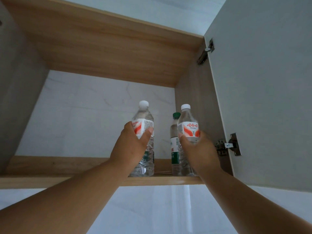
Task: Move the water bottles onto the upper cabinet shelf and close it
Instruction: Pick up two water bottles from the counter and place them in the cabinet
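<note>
I look up into an open upper cabinet. My left hand (pixel 132 146) is wrapped around a clear water bottle (pixel 144 122) with a white cap and red-and-white label, its base at the front of the wooden shelf (pixel 50 168). My right hand (pixel 196 149) grips a second matching bottle (pixel 187 122), upright near the shelf's right end. A third bottle (pixel 174 132) with a green cap and green label stands just behind the right one, partly hidden by it.
The cabinet door (pixel 263 98) hangs open on the right, with two metal hinges (pixel 227 146) on its inner edge. A wooden top panel (pixel 109 53) closes the cabinet above. The back wall (pixel 81 115) is white marble-like. The shelf's left part holds nothing.
</note>
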